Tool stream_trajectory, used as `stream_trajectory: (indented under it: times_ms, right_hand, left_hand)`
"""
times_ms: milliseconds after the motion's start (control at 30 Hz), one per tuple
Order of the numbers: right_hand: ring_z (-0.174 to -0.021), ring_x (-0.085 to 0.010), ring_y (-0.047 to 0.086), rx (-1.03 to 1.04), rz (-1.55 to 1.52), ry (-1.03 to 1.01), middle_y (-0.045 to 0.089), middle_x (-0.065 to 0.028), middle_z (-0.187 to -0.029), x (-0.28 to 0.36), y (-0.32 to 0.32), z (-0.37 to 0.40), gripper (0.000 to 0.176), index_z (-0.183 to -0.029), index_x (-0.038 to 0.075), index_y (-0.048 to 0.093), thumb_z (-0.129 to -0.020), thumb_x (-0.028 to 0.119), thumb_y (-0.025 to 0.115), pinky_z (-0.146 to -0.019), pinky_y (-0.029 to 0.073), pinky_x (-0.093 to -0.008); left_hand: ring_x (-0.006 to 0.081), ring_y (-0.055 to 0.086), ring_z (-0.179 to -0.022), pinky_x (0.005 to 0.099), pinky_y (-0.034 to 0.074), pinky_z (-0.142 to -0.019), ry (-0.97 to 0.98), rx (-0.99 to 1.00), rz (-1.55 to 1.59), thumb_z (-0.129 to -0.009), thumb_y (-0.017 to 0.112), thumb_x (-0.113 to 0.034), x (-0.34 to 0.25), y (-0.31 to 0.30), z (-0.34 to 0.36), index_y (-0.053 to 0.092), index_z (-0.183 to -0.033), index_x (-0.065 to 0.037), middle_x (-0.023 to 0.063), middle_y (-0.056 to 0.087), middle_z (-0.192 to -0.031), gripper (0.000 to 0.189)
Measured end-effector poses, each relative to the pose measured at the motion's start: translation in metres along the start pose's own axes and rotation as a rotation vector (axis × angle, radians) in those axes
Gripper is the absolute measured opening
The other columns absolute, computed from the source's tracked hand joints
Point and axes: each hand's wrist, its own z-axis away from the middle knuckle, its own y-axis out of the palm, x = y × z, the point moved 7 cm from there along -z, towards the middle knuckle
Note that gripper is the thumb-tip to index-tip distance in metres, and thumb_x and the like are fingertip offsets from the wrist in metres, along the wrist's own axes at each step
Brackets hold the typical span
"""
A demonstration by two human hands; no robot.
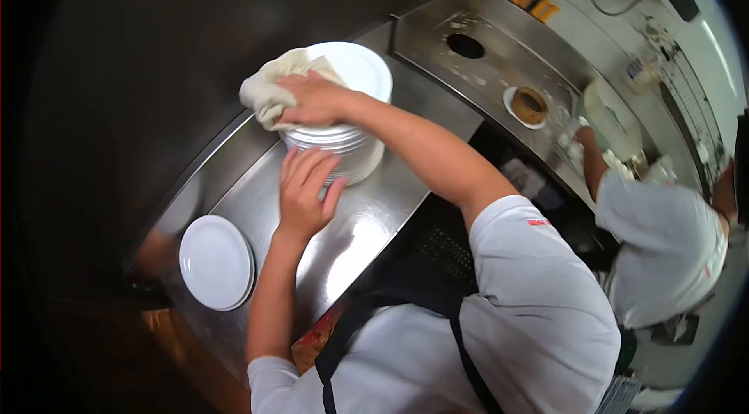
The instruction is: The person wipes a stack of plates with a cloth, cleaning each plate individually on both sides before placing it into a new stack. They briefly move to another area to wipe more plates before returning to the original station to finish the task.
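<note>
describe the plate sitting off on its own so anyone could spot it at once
On the steel counter, start at the tall plate stack both hands are on and go toward the view's lower left. The lone plate lies flat there, past the left hand; unlike the stack under the right hand and cloth, nothing touches it.

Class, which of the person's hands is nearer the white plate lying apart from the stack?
Left. The left hand rests against the side of the stack, closer to the lone plate; the right hand presses a cloth atop the stack, farther away.
</note>
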Motion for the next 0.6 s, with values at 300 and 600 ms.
stream_trajectory:
  times_ms: [300,600]
  right_hand:
    - [-0.147,-0.0313,0.031,-0.093,0.27,0.111,0.038,-0.0183,-0.156,-0.096,-0.053,0.026,0.079,-0.151,-0.001,0.035,-0.09,0.043,0.057,-0.123,0.017,-0.0474]
    - [-0.147,-0.0355,0.029,0.107,0.278,0.102,0.035,-0.0249,-0.155,-0.101,-0.066,0.07,0.082,-0.149,-0.004,0.034,-0.087,0.043,0.061,-0.122,0.019,-0.0475]
  left_hand:
    - [0.0319,0.051,-0.126,0.062,0.024,-0.112,-0.318,0.028,-0.341,-0.084,0.072,-0.035,0.041,0.054,-0.015,0.066,-0.115,-0.01,0.0094,0.061,-0.122,0.04]
    - [0.0566,0.021,-0.143,0.0536,0.022,-0.117,-0.536,-0.297,0.001,-0.067,0.089,-0.047,0.068,0.051,-0.013,0.065,-0.094,-0.009,0.0427,0.013,-0.153,0.052]
